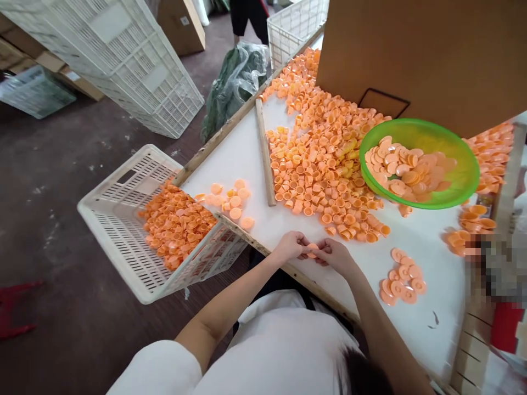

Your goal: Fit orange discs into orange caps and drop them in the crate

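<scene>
Print on the white label (pixel 185 21) of the carton (pixel 171 27) beyond the stack of crates (pixel 135 66) is too small for you to read; the pale tag (pixel 73 75) on a box (pixel 89 88) farther left is just as unclear. Your left hand (pixel 293 247) and right hand (pixel 336 255) come together near the bench (pixel 230 159) edge closest to you, both mostly closed, fingers curled. Between thumbs and fingertips you grip one orange disc (pixel 313 250), the two hands sharing it. You cannot tell whether it touches the bench.

Just ahead of your hands, orange cups (pixel 304 175) spread in a heap, bounded on the left by a wooden strip (pixel 265 153). To your right lies a loose cluster of discs (pixel 405 280); past it, a green basin (pixel 469 173) holds more. On your left, other orange pieces (pixel 235 202) lie near the bench's edge, beside a white crate (pixel 109 241) partly filled with small orange parts (pixel 177 225).
</scene>
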`<state>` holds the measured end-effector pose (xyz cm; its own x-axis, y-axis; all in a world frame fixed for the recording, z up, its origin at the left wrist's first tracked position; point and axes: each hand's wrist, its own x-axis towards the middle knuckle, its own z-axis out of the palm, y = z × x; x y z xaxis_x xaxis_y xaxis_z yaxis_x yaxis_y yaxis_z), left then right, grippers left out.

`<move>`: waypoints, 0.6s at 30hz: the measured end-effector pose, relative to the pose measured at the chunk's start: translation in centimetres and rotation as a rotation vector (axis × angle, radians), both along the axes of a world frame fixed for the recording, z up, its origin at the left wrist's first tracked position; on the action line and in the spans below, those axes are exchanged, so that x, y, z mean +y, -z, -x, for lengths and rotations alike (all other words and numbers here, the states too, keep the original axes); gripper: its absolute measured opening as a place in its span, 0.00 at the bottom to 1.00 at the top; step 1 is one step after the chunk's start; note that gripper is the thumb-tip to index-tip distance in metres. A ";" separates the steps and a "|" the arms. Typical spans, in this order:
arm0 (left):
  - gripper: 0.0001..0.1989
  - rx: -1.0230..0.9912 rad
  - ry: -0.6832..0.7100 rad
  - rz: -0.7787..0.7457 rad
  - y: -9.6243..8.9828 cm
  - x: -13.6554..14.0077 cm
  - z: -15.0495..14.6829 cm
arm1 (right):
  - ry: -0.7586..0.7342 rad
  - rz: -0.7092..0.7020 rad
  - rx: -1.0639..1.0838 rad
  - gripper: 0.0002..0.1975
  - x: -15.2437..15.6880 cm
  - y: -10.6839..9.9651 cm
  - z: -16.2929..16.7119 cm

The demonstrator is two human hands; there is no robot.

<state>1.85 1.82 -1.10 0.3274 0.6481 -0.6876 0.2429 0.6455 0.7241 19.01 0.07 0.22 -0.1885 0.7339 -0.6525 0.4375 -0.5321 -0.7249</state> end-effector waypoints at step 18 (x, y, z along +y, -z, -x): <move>0.08 0.000 -0.021 -0.083 0.9 -1.0 -0.2 | 0.062 -0.033 -0.186 0.14 0.6 1.6 1.6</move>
